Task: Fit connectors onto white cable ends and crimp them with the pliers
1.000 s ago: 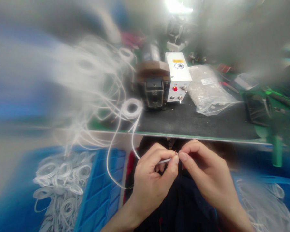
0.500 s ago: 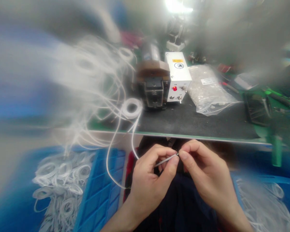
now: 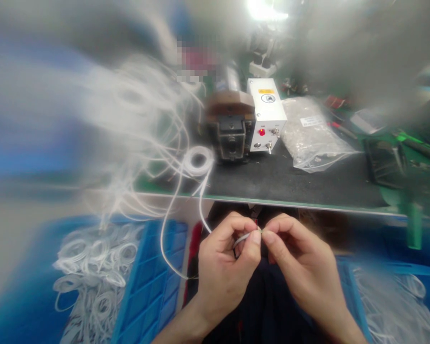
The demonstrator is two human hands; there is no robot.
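Observation:
My left hand pinches the end of a thin white cable between thumb and forefinger, just below the bench edge. My right hand meets it fingertip to fingertip, its thumb and forefinger closed on the very tip of the same cable. From my hands the cable runs up to a small white coil on the black mat. In front of the coil sits a dark machine with a white control box whose red lamp is lit.
A blue crate at lower left holds several white cable coils; more coils lie at lower right. A clear bag of small parts rests right of the control box. Loose white cables pile up at left. The bench edge crosses above my hands.
My hands have drawn slightly closer together and lower, and the cable end between the fingertips now bends instead of lying straight. The view has shifted slightly.

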